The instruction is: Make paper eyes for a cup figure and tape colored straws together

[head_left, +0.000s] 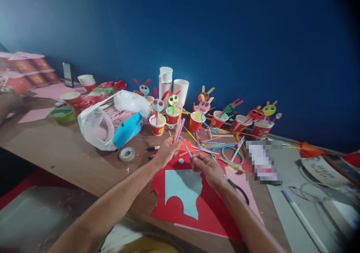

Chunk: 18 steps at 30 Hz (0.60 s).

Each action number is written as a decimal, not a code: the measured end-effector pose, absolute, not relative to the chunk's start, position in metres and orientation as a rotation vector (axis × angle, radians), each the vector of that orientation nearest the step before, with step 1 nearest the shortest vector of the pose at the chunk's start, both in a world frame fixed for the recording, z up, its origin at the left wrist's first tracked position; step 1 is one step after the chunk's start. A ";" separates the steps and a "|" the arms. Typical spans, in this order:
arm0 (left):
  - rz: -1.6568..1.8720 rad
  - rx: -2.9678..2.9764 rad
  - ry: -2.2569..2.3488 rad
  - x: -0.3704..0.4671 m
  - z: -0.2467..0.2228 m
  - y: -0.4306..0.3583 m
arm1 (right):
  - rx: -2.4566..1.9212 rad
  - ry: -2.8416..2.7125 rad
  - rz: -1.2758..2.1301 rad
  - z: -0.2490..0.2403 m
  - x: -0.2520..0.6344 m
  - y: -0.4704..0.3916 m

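Orange and purple straws [178,121], slim and straight, stand pinched in the left hand [168,150], mid-frame; the right hand [208,167] grips a purple length [188,149]. I can't read the red packet's [104,91] lettering, left.

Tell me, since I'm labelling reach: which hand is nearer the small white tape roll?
Left: the left hand is to the right of the tape roll; the right hand is farther right.

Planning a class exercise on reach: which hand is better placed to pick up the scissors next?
Probably the right hand: the scissors lie beside its wrist, while the left hand is farther away, holding straws. The right must likely release its purple straw first.
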<state>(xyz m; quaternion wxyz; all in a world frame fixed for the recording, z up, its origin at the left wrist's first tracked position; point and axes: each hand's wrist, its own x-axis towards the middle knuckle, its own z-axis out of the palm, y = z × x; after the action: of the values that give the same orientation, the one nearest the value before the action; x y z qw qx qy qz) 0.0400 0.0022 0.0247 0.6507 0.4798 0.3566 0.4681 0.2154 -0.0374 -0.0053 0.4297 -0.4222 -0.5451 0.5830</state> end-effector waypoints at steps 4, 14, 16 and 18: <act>1.000 1.168 0.846 0.040 0.018 0.002 | -1.066 -1.369 1.467 -0.005 0.210 -0.038; 1.127 1.171 0.964 0.033 0.021 0.006 | -1.193 -1.489 1.350 -0.010 0.216 -0.034; 1.145 1.157 0.981 0.032 0.021 0.007 | -1.211 -1.514 1.331 -0.008 0.218 -0.034; 1.205 1.129 0.965 0.030 0.022 0.009 | -1.253 -1.579 1.274 -0.005 0.224 -0.032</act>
<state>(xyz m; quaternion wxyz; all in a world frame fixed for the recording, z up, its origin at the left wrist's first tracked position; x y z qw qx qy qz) 0.0305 0.0091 0.0223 0.5766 0.4824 0.4121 0.5148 0.2236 -0.0325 -0.0049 0.3696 -0.4884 -0.6151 0.4964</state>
